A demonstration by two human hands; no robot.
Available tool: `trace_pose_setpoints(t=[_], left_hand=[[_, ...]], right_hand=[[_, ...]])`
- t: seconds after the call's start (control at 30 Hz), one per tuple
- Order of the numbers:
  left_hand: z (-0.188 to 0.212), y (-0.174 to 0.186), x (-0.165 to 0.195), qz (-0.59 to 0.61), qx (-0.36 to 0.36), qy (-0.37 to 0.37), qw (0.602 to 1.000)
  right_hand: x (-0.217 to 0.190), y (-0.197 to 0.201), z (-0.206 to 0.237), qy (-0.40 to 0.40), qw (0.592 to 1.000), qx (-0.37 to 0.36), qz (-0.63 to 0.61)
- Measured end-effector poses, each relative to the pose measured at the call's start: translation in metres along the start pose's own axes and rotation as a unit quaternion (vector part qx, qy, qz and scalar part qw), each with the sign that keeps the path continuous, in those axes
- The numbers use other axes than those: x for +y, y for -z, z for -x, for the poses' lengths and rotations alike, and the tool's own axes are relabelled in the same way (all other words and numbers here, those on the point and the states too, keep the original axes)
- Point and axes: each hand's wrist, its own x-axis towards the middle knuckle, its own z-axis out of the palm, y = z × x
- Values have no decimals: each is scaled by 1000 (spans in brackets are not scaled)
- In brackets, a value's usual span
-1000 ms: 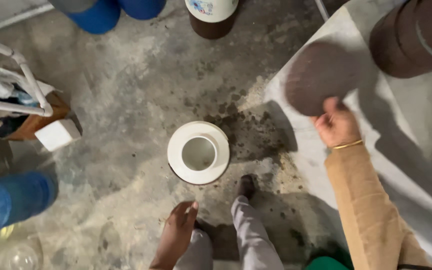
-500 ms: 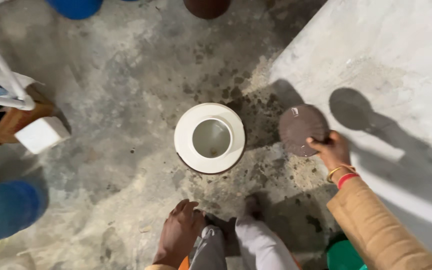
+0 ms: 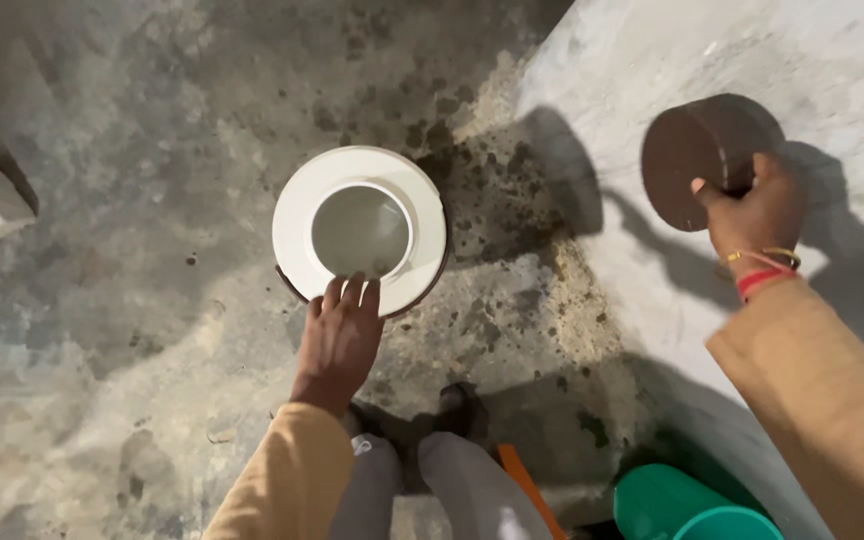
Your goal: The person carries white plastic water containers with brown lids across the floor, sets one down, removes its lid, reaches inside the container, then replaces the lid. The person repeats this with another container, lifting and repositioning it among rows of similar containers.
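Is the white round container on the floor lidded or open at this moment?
Open. The white round container shows a bare mouth, left hand at its rim; the right hand holds a brown round lid apart.

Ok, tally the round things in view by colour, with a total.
White: 1, the open-topped container under the left hand.
Brown: 1, the lid held by the right hand.
Green: 1, the bucket.
Total: 3.

Workshop yard: stained concrete floor [image 3: 152, 200]
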Motion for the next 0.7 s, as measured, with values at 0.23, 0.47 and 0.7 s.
trace_pose_setpoints(t=[0.23,0.47,0.7], left_hand=[[-22,-50,0,-37,18,39,998],[-12,-69,-23,1,64,51,997],[48,-69,-43,42,101,38,993]], right_hand=[[19,-56,70,-277,862,8,-426],[34,-141,187,-390,674,-32,-627],[44,-216,234,-315,498,-125,-798]])
